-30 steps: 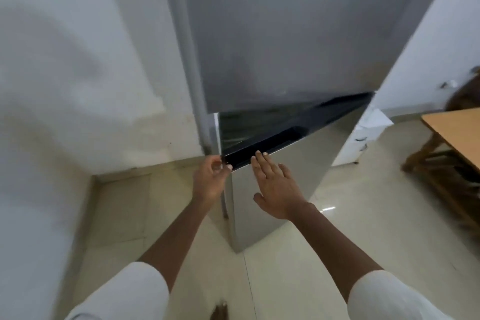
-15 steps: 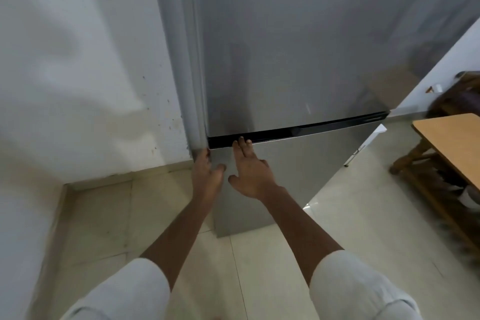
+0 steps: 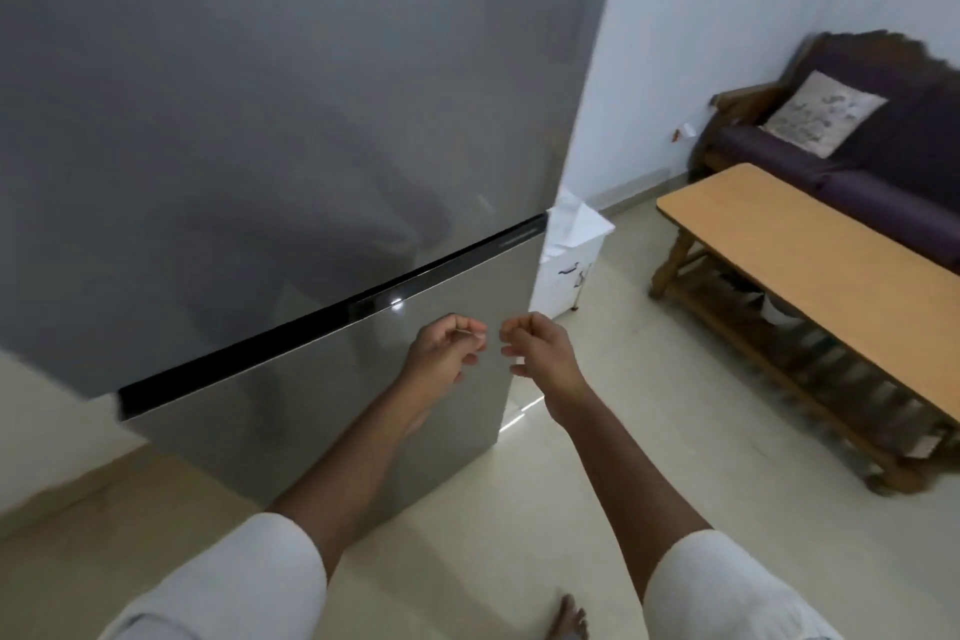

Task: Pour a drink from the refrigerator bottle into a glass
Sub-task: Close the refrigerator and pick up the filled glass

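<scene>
A tall grey refrigerator (image 3: 270, 130) fills the left and middle of the head view, both doors closed, with a black strip (image 3: 332, 314) between the upper and lower door. My left hand (image 3: 444, 351) hangs in front of the lower door, fingers loosely curled, holding nothing. My right hand (image 3: 540, 348) is just to its right, near the fridge's right edge, also loosely curled and empty. Neither hand touches the fridge. No bottle or glass is in view.
A long wooden table (image 3: 810, 270) with a lower shelf stands to the right. Behind it is a dark purple sofa (image 3: 872, 172) with a pale cushion (image 3: 823, 112). A small white cabinet (image 3: 571, 265) sits beside the fridge. Beige tiled floor (image 3: 597, 457) lies below.
The lower fridge door, ajar a second ago, was pushed closed. Both hands have come off the door and curled loosely. My view has swung to the right, bringing the table and sofa in.
</scene>
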